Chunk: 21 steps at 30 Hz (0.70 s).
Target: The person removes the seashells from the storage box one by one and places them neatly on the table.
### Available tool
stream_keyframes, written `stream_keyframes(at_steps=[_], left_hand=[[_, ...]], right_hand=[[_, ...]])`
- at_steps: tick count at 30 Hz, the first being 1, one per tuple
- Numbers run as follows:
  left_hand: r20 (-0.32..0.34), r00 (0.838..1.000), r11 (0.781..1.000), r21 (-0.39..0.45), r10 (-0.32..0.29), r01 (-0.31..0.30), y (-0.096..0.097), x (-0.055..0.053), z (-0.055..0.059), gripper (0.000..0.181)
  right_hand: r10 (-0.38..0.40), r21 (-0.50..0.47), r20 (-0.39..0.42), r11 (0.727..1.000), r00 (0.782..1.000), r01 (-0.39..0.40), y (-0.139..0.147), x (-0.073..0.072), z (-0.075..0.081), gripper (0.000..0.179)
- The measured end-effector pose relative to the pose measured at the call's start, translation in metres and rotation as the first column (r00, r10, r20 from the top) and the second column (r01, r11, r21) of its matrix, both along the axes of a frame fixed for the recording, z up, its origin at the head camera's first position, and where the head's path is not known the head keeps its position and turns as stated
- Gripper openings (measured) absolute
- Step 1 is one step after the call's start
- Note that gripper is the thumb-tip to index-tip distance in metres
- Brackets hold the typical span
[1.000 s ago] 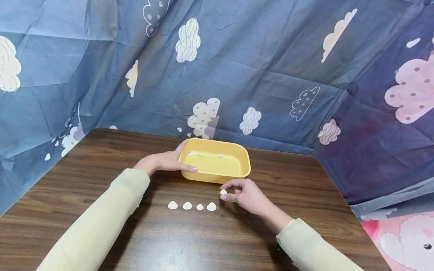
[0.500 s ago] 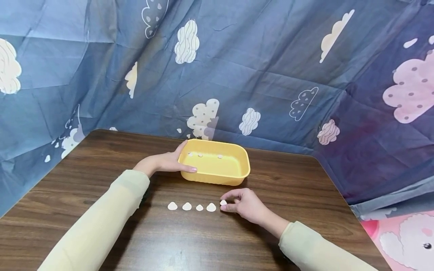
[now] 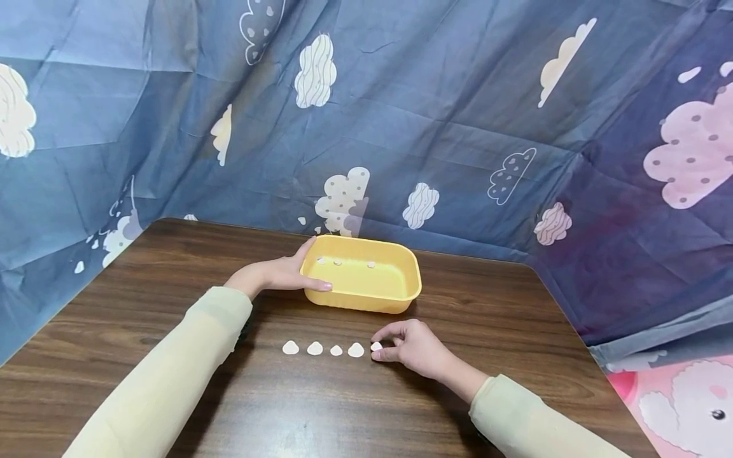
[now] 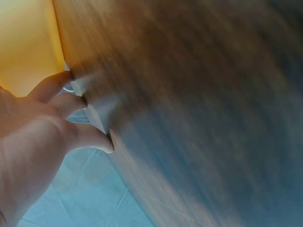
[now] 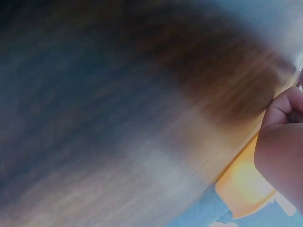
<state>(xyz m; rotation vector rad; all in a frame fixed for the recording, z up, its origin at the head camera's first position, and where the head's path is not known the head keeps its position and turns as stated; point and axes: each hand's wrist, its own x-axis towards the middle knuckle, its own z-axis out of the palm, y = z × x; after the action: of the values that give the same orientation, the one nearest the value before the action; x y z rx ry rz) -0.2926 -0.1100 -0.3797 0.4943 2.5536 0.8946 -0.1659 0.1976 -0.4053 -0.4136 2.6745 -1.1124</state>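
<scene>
At the left end of a yellow plastic container (image 3: 395,304) is my left hand (image 3: 277,273), holding that end with its thumb over the near rim and fingers along the far left corner. In the left wrist view, the left hand's other fingers (image 4: 90,135) reach down to the tabletop beside it. My right hand (image 3: 415,346) pinches a small white shell-like piece (image 3: 376,346) between thumb and index finger, low at the tabletop. That piece is at the right end of a row of similar white pieces (image 3: 315,348). The right wrist view cuts off the fingertips.
Inside the container lie a few more small pale pieces (image 3: 371,264). The dark wood-grain table (image 3: 189,254) runs back to a blue cloud-patterned curtain (image 3: 424,140). A pink patterned cloth (image 3: 681,407) hangs beyond the right edge.
My right hand has come down and toward me with the white piece, from near the container to the row's right end. The left hand and the container stay in place.
</scene>
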Motion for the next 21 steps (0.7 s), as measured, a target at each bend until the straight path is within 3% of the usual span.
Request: stream_keyframes(at_steps=[21], left_hand=[[-0.006,1.0,1.0,0.003,-0.007,0.007,0.0,0.0001,0.0006,0.133]], right_hand=[[0.001,0.017,-0.005,1.0,1.0,-0.001,-0.0022,0.0008,-0.0011,0.026]])
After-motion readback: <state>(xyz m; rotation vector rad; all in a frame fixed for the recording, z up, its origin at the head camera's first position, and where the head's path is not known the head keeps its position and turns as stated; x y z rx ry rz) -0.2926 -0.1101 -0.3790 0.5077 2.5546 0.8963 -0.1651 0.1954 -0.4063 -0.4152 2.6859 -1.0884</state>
